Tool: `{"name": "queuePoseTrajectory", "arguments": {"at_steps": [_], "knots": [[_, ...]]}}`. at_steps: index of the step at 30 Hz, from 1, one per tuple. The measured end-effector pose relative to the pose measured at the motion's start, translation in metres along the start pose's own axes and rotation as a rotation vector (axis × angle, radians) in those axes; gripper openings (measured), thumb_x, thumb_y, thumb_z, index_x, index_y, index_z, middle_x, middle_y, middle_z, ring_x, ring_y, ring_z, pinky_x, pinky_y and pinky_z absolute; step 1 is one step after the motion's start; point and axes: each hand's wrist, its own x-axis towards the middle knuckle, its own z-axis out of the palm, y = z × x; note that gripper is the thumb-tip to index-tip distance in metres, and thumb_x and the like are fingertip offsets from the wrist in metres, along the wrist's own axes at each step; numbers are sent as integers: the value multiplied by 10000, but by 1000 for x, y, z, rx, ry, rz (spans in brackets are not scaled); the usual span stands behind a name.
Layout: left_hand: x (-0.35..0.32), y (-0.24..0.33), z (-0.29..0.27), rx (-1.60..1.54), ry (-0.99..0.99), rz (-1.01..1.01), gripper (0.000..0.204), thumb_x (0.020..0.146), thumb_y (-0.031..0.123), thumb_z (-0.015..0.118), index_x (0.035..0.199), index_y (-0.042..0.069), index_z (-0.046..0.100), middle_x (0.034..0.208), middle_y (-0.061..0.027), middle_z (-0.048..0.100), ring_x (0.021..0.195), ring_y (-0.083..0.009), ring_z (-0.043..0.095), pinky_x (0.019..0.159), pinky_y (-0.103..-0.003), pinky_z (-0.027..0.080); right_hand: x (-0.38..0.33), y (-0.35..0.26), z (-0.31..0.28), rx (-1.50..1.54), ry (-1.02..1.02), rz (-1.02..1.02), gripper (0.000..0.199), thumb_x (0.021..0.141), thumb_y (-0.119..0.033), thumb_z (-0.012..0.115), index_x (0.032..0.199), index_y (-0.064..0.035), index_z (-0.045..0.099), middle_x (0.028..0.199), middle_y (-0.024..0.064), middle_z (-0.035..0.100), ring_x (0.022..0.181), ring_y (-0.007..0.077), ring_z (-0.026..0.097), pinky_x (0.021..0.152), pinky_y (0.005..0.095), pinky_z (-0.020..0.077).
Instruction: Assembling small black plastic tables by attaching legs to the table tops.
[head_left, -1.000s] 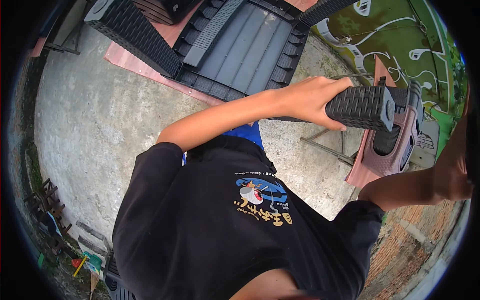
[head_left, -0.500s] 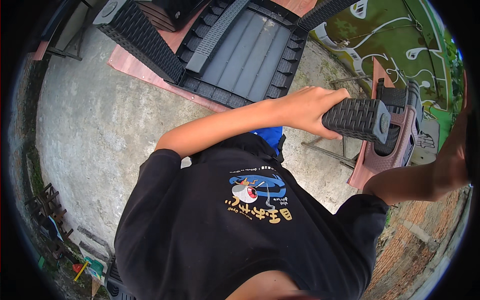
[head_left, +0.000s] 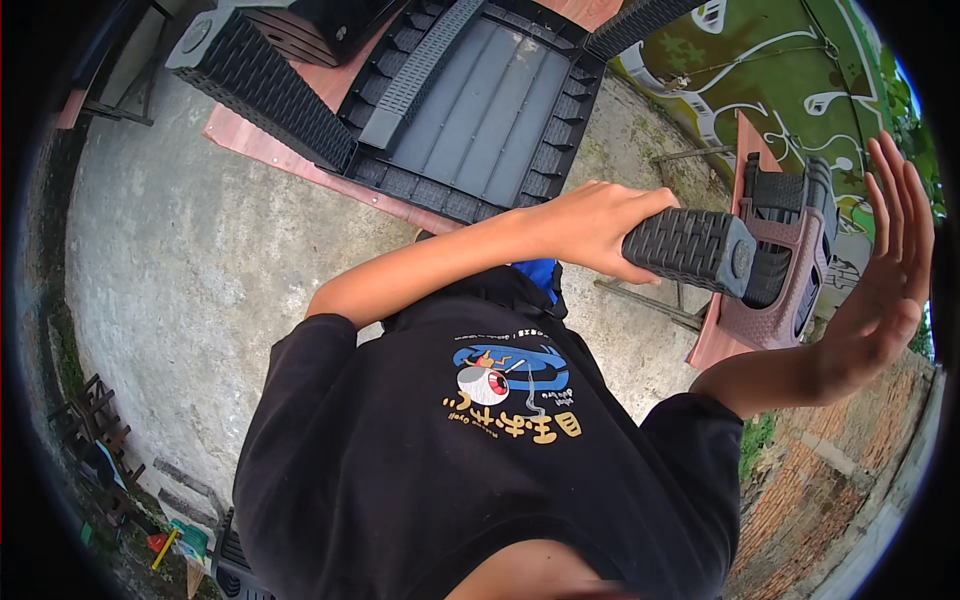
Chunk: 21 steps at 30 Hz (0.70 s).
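My left hand (head_left: pixel 605 225) is wrapped round a black table leg (head_left: pixel 682 250) with a woven pattern and a grey end cap. The leg's other end is hidden in my grip. Raised at the far right, my right hand (head_left: pixel 890 260) holds nothing, its fingers stretched upward, clear of the leg's capped end. Ahead of me a black plastic table (head_left: pixel 485 105) lies upside down, underside showing. One woven leg (head_left: pixel 275 95) stands up from its near left corner and another leg (head_left: pixel 640 25) from the far right.
A reddish wood-look surface (head_left: pixel 270 145) lies beneath the upturned table. At right, a pink and black plastic piece (head_left: pixel 785 270) rests on another board with metal legs. A green painted panel (head_left: pixel 760 70) stands behind, and a brick wall (head_left: pixel 835 470) runs along the lower right.
My right hand has swung inward from the right rim and its stretched fingers now show. My left hand and the table leg have shifted slightly left in view.
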Motion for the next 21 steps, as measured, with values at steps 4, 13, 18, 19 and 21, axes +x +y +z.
{"name": "queuePoseTrajectory", "arguments": {"at_steps": [4, 13, 18, 19, 21], "knots": [[2, 0, -2, -72, -46, -47, 661, 735, 357, 859, 1212, 50, 519, 894, -166, 686, 848, -372, 702, 713, -418, 537, 1, -7, 16, -76, 80, 39, 915, 965, -699, 315, 1445, 68, 454, 1409, 312, 527, 1358, 390, 504, 1140, 501, 351], [1, -7, -12, -49, -9, -99, 695, 719, 352, 868, 1215, 18, 513, 915, -207, 686, 844, -389, 694, 731, -428, 537, 7, -25, 77, -79, -363, 134, 688, 1049, -564, 267, 1425, -56, 538, 1443, 176, 546, 1402, 344, 447, 1160, 461, 311], [0, -6, -9, -81, -25, -72, 709, 719, 374, 871, 1211, 11, 513, 921, -212, 688, 852, -386, 696, 744, -425, 539, 3, -21, 87, -28, -222, 109, 663, 1055, -512, 258, 1430, -33, 521, 1414, 161, 569, 1351, 321, 504, 1206, 488, 238], [-2, -7, -10, -73, -12, -74, 709, 719, 374, 871, 1211, 11, 513, 921, -212, 688, 852, -386, 696, 744, -425, 539, 0, -22, 101, 6, -338, 195, 631, 1060, -481, 268, 1412, -30, 536, 1405, 156, 577, 1344, 321, 508, 1209, 485, 224], [-9, -13, -11, -62, -22, -148, 716, 721, 385, 870, 1209, 3, 512, 924, -214, 689, 854, -390, 696, 755, -430, 539, 3, -22, 107, -72, -406, 153, 609, 1064, -470, 289, 1379, -28, 564, 1401, 155, 584, 1336, 326, 511, 1209, 485, 215]]}}
